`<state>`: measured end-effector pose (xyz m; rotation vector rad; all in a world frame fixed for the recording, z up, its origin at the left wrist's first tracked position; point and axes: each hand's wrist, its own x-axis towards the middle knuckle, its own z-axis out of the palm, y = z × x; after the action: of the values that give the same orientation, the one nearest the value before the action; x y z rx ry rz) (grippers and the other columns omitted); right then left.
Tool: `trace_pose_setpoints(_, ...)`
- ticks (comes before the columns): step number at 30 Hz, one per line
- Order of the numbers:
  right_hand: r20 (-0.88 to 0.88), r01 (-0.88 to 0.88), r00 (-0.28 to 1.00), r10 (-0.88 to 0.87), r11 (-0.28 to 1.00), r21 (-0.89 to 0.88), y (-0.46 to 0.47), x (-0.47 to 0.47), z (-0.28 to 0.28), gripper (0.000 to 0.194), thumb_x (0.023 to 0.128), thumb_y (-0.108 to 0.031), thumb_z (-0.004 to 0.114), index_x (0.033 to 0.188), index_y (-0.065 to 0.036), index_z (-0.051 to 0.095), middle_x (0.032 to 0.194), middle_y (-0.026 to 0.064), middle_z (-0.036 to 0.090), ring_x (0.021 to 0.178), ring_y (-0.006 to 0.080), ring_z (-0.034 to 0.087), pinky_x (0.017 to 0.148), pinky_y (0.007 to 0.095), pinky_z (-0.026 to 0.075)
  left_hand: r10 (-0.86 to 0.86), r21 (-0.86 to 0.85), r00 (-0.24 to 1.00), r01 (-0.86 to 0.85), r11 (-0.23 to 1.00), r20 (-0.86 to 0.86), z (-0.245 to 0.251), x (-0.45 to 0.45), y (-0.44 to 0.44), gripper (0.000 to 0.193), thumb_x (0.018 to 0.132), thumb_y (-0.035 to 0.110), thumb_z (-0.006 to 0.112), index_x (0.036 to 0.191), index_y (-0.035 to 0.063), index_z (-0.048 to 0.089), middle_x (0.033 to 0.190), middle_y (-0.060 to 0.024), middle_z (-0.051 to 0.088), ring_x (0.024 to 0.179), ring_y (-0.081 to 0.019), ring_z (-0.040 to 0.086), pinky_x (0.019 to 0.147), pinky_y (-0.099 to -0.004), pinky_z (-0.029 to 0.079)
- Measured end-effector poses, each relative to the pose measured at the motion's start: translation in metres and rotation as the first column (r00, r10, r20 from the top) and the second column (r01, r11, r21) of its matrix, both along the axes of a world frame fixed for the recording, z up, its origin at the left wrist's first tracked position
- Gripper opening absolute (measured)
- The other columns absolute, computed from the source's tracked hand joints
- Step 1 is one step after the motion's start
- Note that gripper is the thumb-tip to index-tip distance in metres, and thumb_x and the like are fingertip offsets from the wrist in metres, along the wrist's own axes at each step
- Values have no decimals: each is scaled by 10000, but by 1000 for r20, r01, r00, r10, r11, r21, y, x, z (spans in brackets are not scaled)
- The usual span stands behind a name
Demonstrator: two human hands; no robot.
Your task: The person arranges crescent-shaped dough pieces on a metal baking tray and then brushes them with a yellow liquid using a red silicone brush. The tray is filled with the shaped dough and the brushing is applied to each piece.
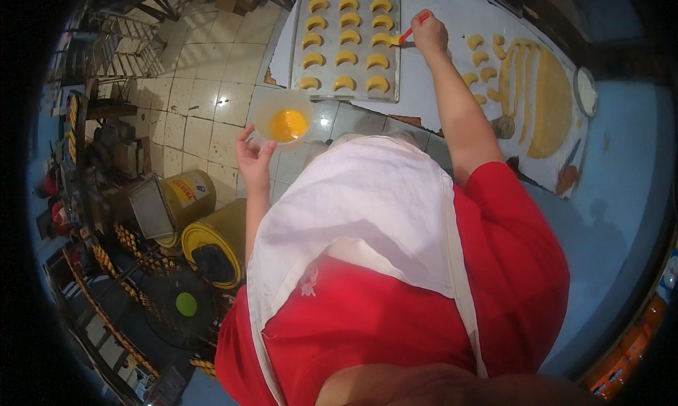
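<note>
Between the thumb and fingers of my left hand (255, 157) is a translucent plastic cup (263, 105), tilted so that the orange-yellow liquid (288, 126) in it shows, perhaps egg wash. My right hand (430, 34) grips a pastry brush by its red handle (413, 28). Yellow-coated bristles (394, 40) touch a crescent-shaped piece of dough (381, 40) in the right column of a metal baking tray (363, 51). Three columns of such crescents fill the tray, and those I can see look glossy yellow.
On the white worktop (410, 88) right of my arm lie loose dough crescents (475, 42), a rolled-out dough sheet (551, 104) and a round cutter (503, 126). A white bowl (586, 92) stands beyond, near a knife (572, 154). Yellow drums (214, 241) and a fan (185, 303) are at my left.
</note>
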<state>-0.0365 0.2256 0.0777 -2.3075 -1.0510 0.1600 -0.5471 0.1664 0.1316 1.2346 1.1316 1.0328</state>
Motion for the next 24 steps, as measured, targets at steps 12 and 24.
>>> trace_pose_setpoints(12,-240,18,971,13,992,125,-29,-3,-10,253,986,-340,609,1007,-104,698,836,162,750,804,360,733,746,474,572,-12,-55,1000,13,998,4,2,6,0,668,843,-2,842,1421,36,511,1219,-61,621,1040,-122,585,914,-261,493)
trace_pose_setpoints(24,-302,-83,946,120,988,132,-59,-23,-7,251,989,-346,593,993,-115,689,846,191,734,842,432,708,759,516,555,-22,-54,1000,22,998,-2,5,9,0,646,853,-10,826,1417,30,512,1232,-75,635,1069,-132,593,931,-275,494)
